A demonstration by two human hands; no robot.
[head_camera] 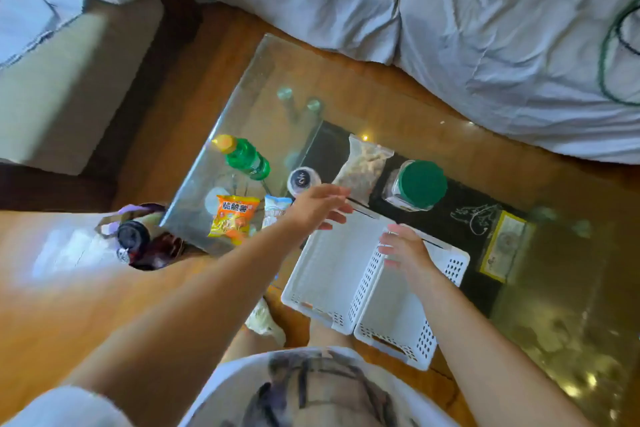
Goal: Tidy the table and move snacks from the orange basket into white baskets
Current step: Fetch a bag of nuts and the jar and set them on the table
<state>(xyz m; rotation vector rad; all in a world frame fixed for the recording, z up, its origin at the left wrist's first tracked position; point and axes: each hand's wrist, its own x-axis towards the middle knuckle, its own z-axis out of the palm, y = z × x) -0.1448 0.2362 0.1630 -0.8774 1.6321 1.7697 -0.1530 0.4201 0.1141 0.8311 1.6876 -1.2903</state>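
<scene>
1. Two white baskets stand side by side on the near edge of the glass desk [263, 80], just right of the frame's centre: the left white basket [329, 270] and the right white basket [401, 315], their long walls touching.
2. The left hand [318, 206] reaches over the far end of the left basket, fingers extended and relaxed, gripping nothing.
3. The right hand [403, 248] rests on the rim between the two baskets, fingers loosely spread; whether it actually grips the rim is unclear.
4. Left of the baskets lie an orange snack packet [233, 218] and a pale blue packet [275, 206].
5. Beyond the hands sit a clear bag of snacks [363, 168], a green-lidded jar [417, 185], a small dark-topped jar [304, 181] and a green bottle [244, 156].
6. No orange basket is in view.
</scene>
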